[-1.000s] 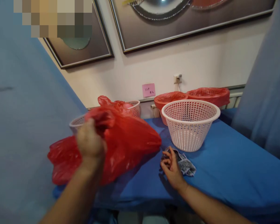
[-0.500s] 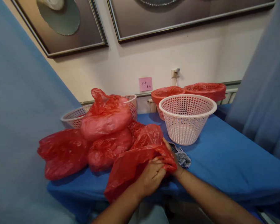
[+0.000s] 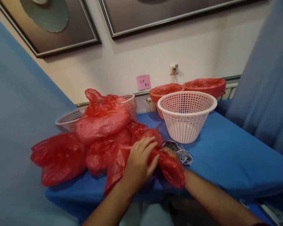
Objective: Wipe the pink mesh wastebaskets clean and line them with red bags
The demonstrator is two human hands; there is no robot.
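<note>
Near the table's front edge a thin red plastic bag (image 3: 172, 171) lies bunched up between my two hands. My right hand (image 3: 170, 153) is closed around its gathered neck, and the loose mouth of the bag spills over that hand toward me. Across the left part of the same bag rests my left hand (image 3: 139, 161), fingers stretched out and thumb apart. Just beyond my right hand is a crumpled grey cloth (image 3: 184, 156). What the bag holds is hidden.
Several filled red bags (image 3: 102, 122) are heaped at the left. A white perforated basket (image 3: 186, 128) stands at right centre, with two red-lined baskets (image 3: 205, 86) behind it. More white baskets (image 3: 68, 121) stand behind the heap. Blue curtains (image 3: 257, 84) hang on both sides of the blue-covered table (image 3: 226, 157).
My left hand has loosened from the bag's edge and moved up and left, its fingers now stretched. The bag's mouth has gathered into a narrow bunch over my right hand.
</note>
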